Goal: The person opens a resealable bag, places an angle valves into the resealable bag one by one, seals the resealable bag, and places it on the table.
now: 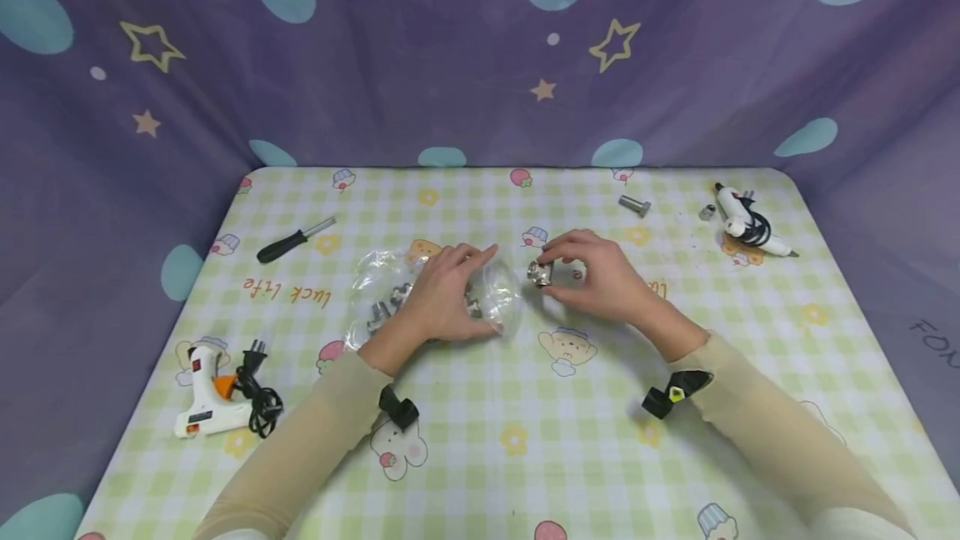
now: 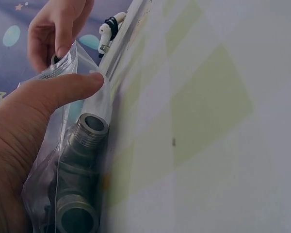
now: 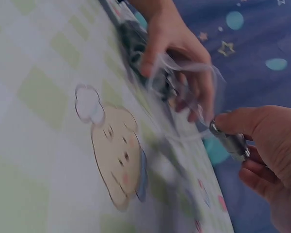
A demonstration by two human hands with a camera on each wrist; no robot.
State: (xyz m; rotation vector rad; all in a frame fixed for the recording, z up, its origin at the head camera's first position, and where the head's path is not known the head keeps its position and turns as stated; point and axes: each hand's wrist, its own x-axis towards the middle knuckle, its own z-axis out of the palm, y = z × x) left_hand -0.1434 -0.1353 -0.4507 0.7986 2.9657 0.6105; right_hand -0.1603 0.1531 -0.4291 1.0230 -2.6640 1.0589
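A clear plastic bag (image 1: 501, 294) lies at the middle of the table with several metal threaded pipe fittings (image 2: 82, 138) inside. My left hand (image 1: 447, 294) reaches over the bag and grips it near its mouth, thumb and fingers spread apart around the opening. The mouth gapes toward the right in the right wrist view. Just right of it, my right hand (image 1: 600, 277) pinches a short shiny metal pipe fitting (image 3: 231, 141) between thumb and fingers. Part of the bag is hidden under the left hand.
A black-handled screwdriver (image 1: 296, 240) lies back left, a white glue gun (image 1: 213, 398) with bundled cord front left. Toward the back right are a bolt (image 1: 634, 206), a small metal piece (image 1: 707, 212) and a white soldering-iron-like tool (image 1: 750, 223) with wound black cord.
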